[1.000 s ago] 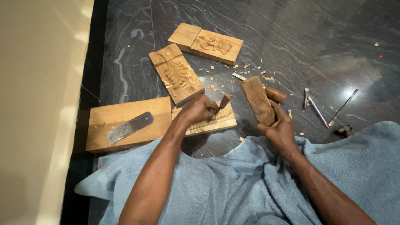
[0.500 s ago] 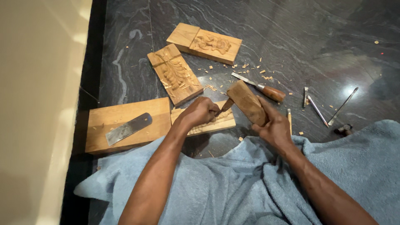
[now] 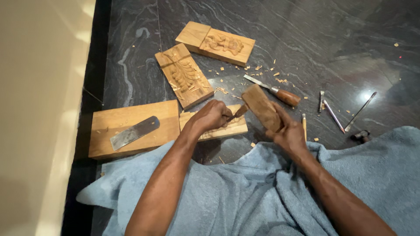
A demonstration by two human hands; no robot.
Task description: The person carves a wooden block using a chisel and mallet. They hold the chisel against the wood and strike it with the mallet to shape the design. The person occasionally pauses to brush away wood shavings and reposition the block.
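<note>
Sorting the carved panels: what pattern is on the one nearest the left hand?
A leafy relief on the tan carved panel, head view.

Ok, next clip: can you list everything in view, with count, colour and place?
carved wood panels: 2, tan, upper middle of floor
wood block being carved: 1, tan, under left hand
plain board: 1, tan, left
flat metal blade: 1, grey, on plain board
wooden-handled chisel: 1, brown and steel, behind mallet
thin metal tools: several, silver, right
wood chips: many, pale, scattered
floor: dark marbled stone
cloth: 1, blue, over lap
left hand: grips small chisel
right hand: holds wooden mallet
</note>
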